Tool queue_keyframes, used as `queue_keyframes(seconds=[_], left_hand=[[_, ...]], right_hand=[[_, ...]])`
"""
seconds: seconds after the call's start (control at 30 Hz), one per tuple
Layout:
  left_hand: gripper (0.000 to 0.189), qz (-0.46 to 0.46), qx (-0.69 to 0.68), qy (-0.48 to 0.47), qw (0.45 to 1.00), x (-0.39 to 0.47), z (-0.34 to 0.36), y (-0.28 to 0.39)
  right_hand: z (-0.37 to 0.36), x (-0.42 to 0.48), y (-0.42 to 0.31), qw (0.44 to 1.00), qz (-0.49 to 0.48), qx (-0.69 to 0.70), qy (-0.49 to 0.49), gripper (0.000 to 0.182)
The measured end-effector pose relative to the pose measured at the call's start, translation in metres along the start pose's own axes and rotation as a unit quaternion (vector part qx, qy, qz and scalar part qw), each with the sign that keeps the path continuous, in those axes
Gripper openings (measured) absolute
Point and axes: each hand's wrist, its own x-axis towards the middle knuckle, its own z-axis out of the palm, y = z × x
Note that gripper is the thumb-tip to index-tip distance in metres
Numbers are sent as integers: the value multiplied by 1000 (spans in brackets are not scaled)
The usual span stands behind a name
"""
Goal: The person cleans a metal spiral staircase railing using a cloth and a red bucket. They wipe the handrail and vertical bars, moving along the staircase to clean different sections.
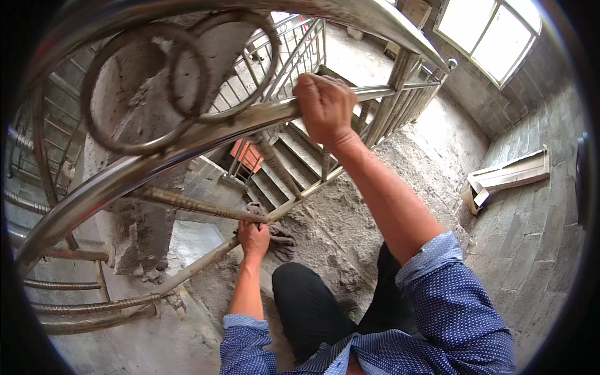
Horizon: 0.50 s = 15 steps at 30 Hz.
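Note:
My right hand (326, 108) is closed around the upper metal rail (225, 123) of a stair railing, right of the picture's middle. Lower down, my left hand (253, 238) is at the foot of a ribbed metal baluster (201, 205), where it meets the bottom rail (197, 267). A dark grey cloth (282, 241) lies against that hand and hangs past the bottom rail; part of it is hidden by the fingers. Above the upper rail, interlocking metal rings (145, 89) sit under a thick curved handrail (262, 7).
Concrete steps (300, 159) descend beyond the railing, with an orange-red panel (246, 154) below. The rough concrete floor (347, 211) spreads around my knees. An open cardboard box (508, 176) rests by the block wall (520, 243) at right, under a window (490, 35).

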Motion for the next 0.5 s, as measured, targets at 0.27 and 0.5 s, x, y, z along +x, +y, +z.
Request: queue_keyframes(seconds=[0.27,0.5], left_hand=[[62,-96,33,-21,995,-11,-1,-37],[62,-114,3,-8,993,-10,2,-24]], right_hand=[[13,-4,-9,999,-32,15,6,31],[2,-1,-3,996,-66,43,45,27]])
